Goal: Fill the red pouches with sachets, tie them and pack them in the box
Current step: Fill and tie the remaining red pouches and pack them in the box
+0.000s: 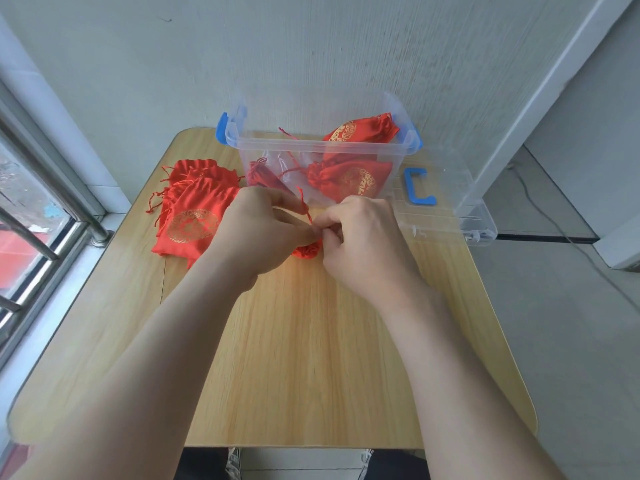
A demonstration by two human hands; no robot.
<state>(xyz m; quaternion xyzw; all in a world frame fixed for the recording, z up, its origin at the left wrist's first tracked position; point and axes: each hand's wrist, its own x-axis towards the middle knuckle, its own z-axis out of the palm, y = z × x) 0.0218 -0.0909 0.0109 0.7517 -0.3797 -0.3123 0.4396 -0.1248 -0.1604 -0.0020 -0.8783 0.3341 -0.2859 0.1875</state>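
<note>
Btwn both hands [263, 225], red pouch [306, 252].

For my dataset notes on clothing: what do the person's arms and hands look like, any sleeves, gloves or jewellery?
The left forearm and right forearm are bare, no sleeves in view. The left hand and right hand wear no gloves; no ring, watch or bracelet shows.

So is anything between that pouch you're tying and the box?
Nothing visible. The left hand and right hand hold the pouch right in front of the box. The box is open on top, its lid lies to the right, the empty pouches to the left. The pouch only has to clear the near wall.
</note>
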